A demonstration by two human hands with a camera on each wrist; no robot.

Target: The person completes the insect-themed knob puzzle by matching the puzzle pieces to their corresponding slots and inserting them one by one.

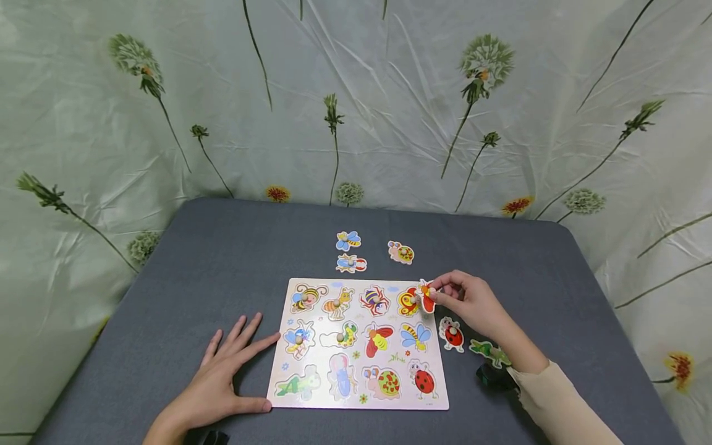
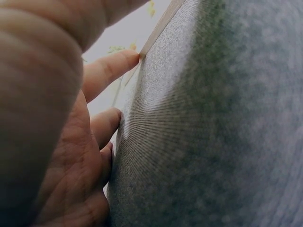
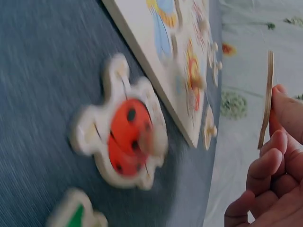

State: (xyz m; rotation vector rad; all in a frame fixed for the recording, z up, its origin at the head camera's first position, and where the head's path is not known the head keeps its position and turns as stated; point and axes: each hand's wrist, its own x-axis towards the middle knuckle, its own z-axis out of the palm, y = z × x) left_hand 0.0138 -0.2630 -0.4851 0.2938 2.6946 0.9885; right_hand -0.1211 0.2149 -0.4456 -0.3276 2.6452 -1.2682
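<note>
My right hand (image 1: 473,303) pinches a red-winged insect puzzle piece (image 1: 427,298) between thumb and fingers, above the upper right corner of the puzzle board (image 1: 320,357). In the right wrist view this piece is seen edge-on, its thin wooden side showing beside the fingertips. My left hand (image 1: 222,377) lies on the table with its fingers spread, the thumb and index fingertips against the board's left edge. Knobbed pieces fill the board's top row and part of the middle row, among them a bee (image 1: 305,299) and a spider (image 1: 375,300). The bottom row shows printed recesses.
Beyond the board lie a blue-winged bee piece (image 1: 348,241), a blue beetle piece (image 1: 351,264) and a snail piece (image 1: 401,253). To its right are a ladybug piece (image 1: 451,335) and a green piece (image 1: 489,352). A flower-printed curtain (image 1: 400,111) hangs behind the grey table (image 1: 233,247).
</note>
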